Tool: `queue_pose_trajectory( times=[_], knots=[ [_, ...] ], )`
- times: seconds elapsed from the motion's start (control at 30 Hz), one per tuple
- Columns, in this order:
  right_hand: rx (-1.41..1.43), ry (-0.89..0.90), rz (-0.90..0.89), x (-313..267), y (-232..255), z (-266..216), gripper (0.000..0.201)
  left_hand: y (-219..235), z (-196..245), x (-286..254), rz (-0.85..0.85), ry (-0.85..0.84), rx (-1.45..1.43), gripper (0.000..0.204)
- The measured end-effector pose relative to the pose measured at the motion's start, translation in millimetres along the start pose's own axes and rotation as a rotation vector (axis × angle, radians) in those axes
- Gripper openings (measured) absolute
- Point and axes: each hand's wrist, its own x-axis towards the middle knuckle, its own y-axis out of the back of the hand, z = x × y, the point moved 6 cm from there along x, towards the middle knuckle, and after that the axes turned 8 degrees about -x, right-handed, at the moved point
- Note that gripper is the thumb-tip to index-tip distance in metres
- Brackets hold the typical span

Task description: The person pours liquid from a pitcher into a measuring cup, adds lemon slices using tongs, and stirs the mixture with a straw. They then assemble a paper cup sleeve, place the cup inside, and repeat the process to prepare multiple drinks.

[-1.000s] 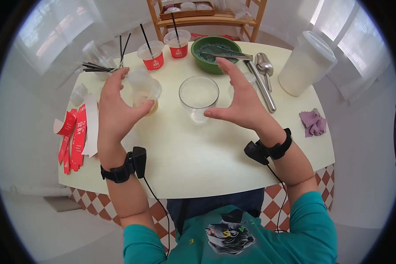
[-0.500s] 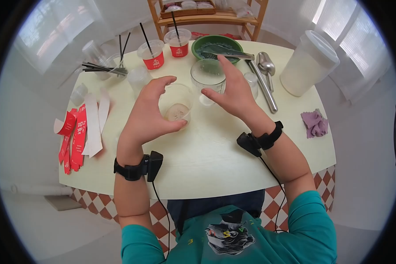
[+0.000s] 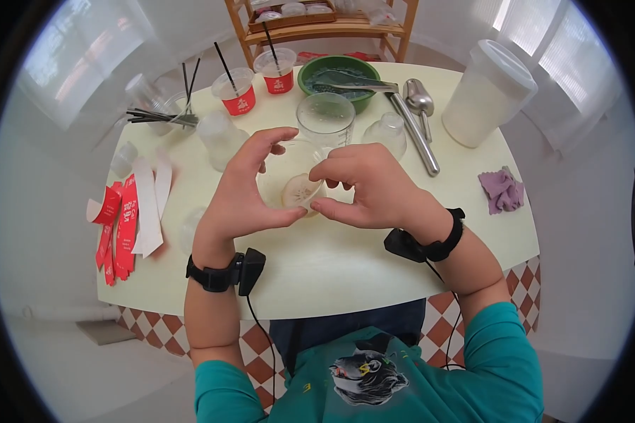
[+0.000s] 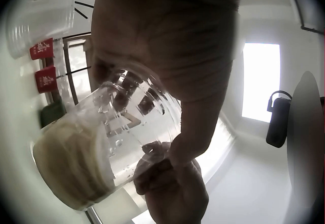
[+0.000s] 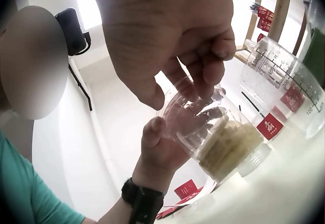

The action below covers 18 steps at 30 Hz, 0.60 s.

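My left hand (image 3: pixel 240 194) curls round a clear plastic cup (image 3: pixel 287 158) in front of me at the middle of the table. Inside lie pale round slices (image 3: pixel 300 190), the top one like a lemon slice; in the right wrist view the stack of slices (image 5: pixel 229 147) fills the cup's lower part. At the cup's right side, my right hand (image 3: pixel 377 185) has its fingers bent over the rim and its thumb outside, pinching it. Just behind both hands stands a clear measuring cup (image 3: pixel 326 116) with a printed scale, which shows in the right wrist view.
Behind stand two red-banded cups (image 3: pixel 240 103) with black straws and a green bowl (image 3: pixel 360 102) with tongs. A steel rod (image 3: pixel 418 137), a scoop (image 3: pixel 420 102), a lidded pitcher (image 3: pixel 487 95) and a purple cloth (image 3: pixel 501 190) lie right. Red paper strips (image 3: pixel 125 229) and clear cups (image 3: pixel 217 134) are left.
My left hand has brought the plastic cup with the slices right, to the middle. The measuring cup has shifted back, and my right hand has left it for the plastic cup's rim.
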Motion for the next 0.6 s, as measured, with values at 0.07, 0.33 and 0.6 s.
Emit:
queue_pose_trajectory(
  times=[0.07, 0.33, 0.6],
  knots=[
    [0.039, -0.018, 0.015, 0.5, 0.7, 0.5, 0.02, 2.2, -2.6, 0.0, -0.001, -0.049, -0.008, 0.086],
    [0.154, -0.099, 0.197, -0.1, 11.6, 3.3, 0.017, 11.3, -11.0, 4.2, 0.196, -0.129, -0.412, 0.115],
    [0.311, -0.148, 0.229, -2.6, 4.7, 7.8, 0.019, -14.6, -35.2, 9.3, -0.006, 0.061, -0.875, 0.104]
  ],
)
